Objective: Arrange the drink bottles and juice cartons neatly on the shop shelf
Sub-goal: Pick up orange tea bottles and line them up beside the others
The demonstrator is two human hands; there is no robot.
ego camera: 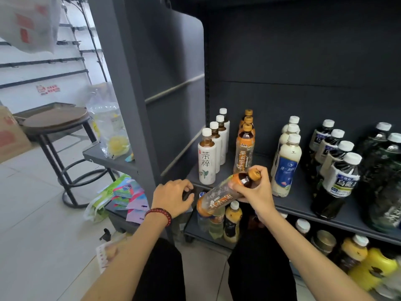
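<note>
one dark-tea bottle [219, 197] in grip of right hand [255, 189]; left hand [171, 197] curled, hold unclear

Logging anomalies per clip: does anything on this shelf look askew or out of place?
Only the orange-capped tea bottle: the right hand holds it tilted almost flat before the shelf, outside its upright row.
</note>
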